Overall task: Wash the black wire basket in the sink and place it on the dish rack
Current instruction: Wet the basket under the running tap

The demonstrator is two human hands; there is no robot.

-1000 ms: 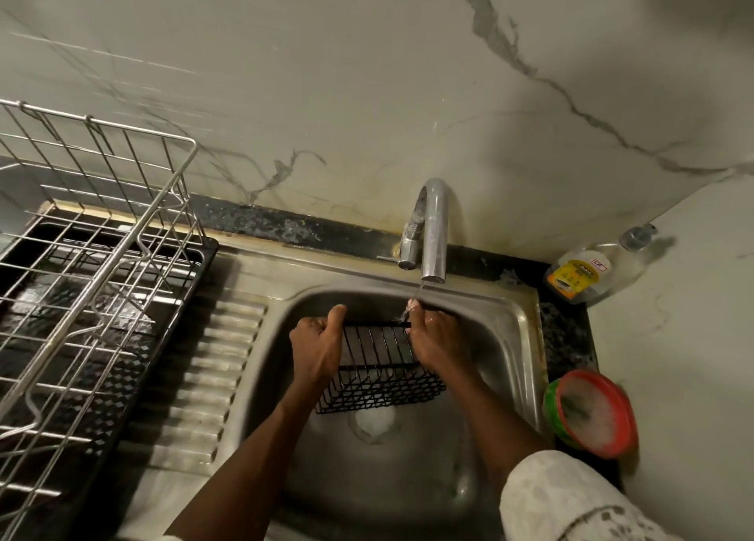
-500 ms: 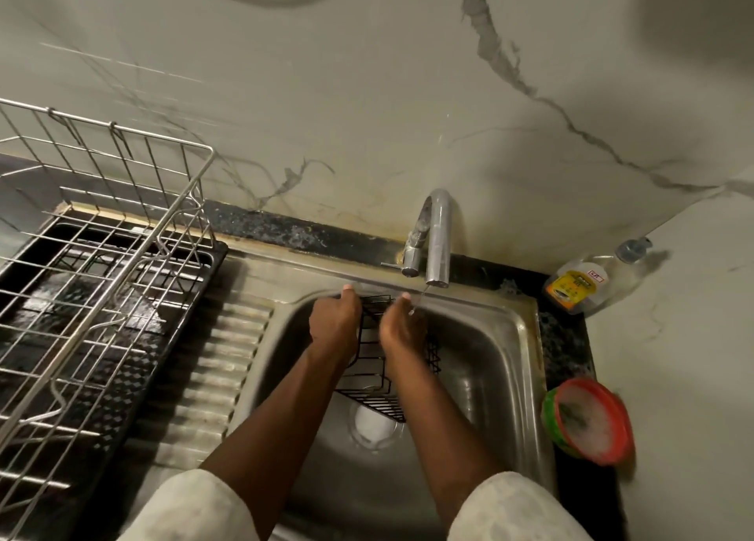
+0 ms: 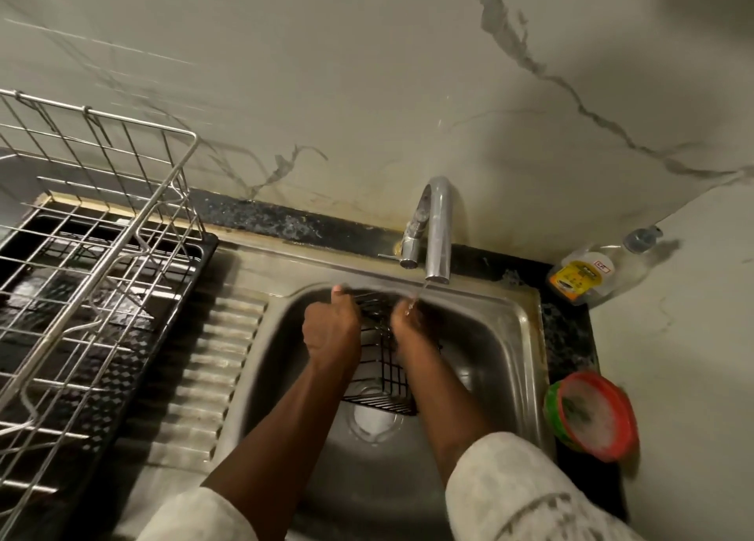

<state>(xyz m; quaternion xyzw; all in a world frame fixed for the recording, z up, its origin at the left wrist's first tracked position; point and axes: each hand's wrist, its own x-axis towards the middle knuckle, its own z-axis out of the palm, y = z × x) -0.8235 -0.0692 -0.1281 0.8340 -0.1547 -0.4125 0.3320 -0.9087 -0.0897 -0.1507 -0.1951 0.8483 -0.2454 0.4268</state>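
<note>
Rinse stage, by my judgement not finished.
- Position: black wire basket (image 3: pixel 387 373) is inside the sink (image 3: pixel 526 336), far end just under the tap (image 3: pixel 438 230).
- Grip: left hand (image 3: pixel 330 330) is curled over the far left edge. The right hand (image 3: pixel 412 328) grip is closed on the far right wires, though blurred.
- Axis: long axis runs near-far, far end raised toward the far rim, near end low over the drain (image 3: pixel 375 418). Which way the open side faces I cannot tell.
- Remaining: lift it out and set it on the dish rack (image 3: pixel 94 254), on the bench at left.
</note>
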